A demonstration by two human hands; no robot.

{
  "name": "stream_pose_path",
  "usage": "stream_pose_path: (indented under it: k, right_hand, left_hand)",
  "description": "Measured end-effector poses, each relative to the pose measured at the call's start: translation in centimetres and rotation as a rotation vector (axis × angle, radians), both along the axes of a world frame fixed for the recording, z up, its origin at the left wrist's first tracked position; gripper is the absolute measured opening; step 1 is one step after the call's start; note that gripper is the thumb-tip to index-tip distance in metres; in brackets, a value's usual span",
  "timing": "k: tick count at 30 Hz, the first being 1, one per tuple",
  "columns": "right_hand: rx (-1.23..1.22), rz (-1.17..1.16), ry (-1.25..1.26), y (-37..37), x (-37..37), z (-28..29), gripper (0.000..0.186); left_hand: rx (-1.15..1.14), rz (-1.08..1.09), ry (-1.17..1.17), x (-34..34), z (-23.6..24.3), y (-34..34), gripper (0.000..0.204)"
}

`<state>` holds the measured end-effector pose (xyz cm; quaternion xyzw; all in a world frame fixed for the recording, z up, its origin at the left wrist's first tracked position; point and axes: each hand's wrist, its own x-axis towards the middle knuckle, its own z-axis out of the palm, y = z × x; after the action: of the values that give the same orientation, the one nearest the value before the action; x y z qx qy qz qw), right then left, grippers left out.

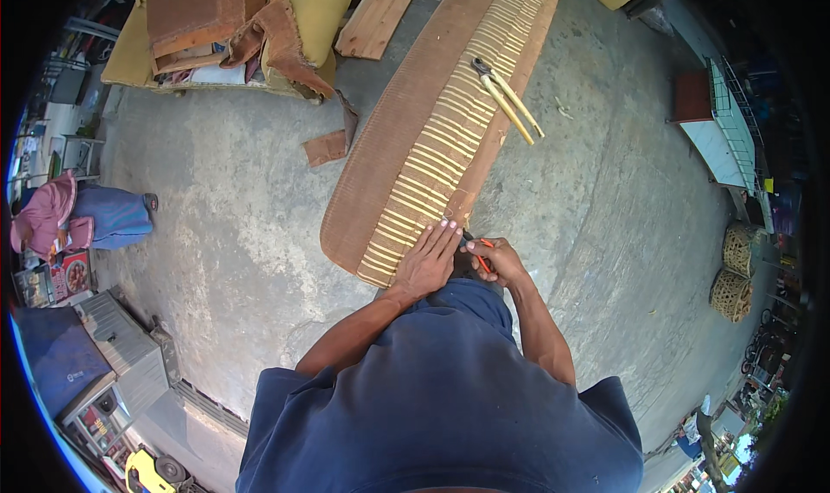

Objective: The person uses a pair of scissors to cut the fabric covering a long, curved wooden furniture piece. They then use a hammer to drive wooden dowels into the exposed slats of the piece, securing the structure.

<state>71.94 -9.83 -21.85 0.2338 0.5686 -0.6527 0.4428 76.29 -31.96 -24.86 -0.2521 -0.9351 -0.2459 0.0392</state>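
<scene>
Blue shirt [441,389] nearest, left hand [429,259] lies unclenched on panel [380,169], right hand [501,260] clasps pliers [482,263], woven baskets [731,295] rightward.

soft, fairly even daylight falls across the grey concrete floor [225,199], leaving it mid-bright with pale patches and only faint, soft-edged shadows. the hands [424,261] and the long brown panel [389,138] look reasonably sharp, without obvious motion blur. the fisheye view bends straight edges toward the rim, where small details turn cramped and soft, and black fills the corners. a blue fringe glows along the left rim, while the lower right holds washed-out bright spots
</scene>
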Motion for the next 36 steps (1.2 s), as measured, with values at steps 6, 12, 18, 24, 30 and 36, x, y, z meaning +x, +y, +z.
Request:
stream_pose_path:
  k: [6,12,18,24,30,36]
  right_hand:
    - [-0.045,0.016,-0.033,0.8,-1.0,0.1,0.03]
    - [-0.201,-0.261,0.019,1.8,1.9,-0.6,0.051]
    - [0.185,-1.183,-0.105,10.8,10.2,-8.7,0.079]
    - [0.084,-0.985,-0.073,3.4,5.5,-6.1,0.085]
    - [0.239,-1.165,-0.128,4.8,5.9,-6.6,0.081]
    - [0.029,-0.481,0.01,0.2,1.5,-6.3,0.063]
  left_hand:
    - [-0.031,-0.012,-0.037,0.2,-0.3,0.3,0.06]
    - [-0.032,0.012,-0.118,-0.2,0.0,0.6,0.062]
    - [-0.038,0.021,-0.127,0.2,-0.4,0.7,0.063]
    - [-0.005,0.029,-0.118,-1.1,0.2,0.9,0.058]
    - [-0.014,0.022,-0.133,0.9,-0.6,0.7,0.065]
    - [-0.055,0.027,-0.104,1.1,-0.2,0.6,0.064]
